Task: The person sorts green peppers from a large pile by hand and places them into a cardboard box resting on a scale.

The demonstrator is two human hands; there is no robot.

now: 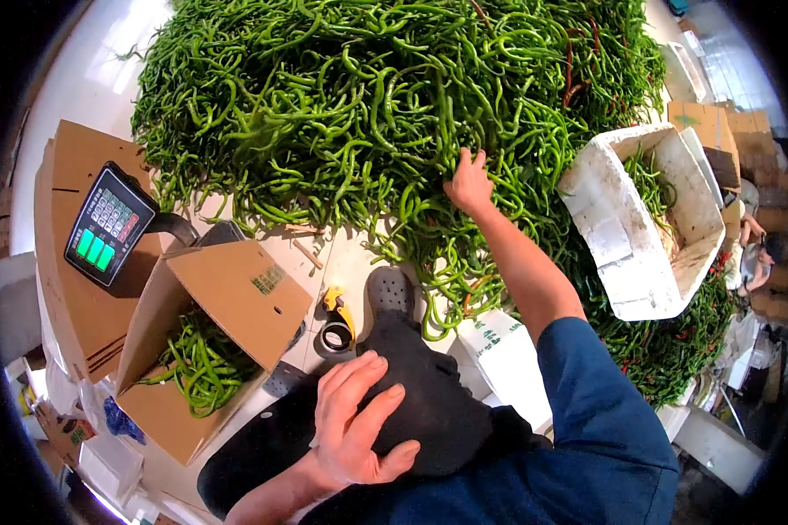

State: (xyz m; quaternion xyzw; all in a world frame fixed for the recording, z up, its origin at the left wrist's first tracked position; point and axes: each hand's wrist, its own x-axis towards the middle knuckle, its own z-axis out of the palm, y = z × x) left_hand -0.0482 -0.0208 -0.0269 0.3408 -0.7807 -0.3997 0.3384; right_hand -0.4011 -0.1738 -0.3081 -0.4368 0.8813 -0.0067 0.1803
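My right hand (470, 182) reaches to the near side of a big heap of long green chili peppers (350, 114). Its fingers are apart, with the tips at the peppers, and no pepper shows clearly in its grasp. Some peppers just beyond the fingertips look smeared by motion. Over my dark trouser leg, my left hand (359, 424) is held with its fingers spread and nothing in it. To its left, a tilted cardboard box (236, 280) holds a small pile of green peppers (203, 363).
A digital scale display (109, 223) stands behind the box at left. A yellow tape dispenser (337, 319) lies by my shoe (390, 293). On the right, a white foam box (622, 262) with some peppers rests on the heap. A person's hand (751, 232) shows at far right.
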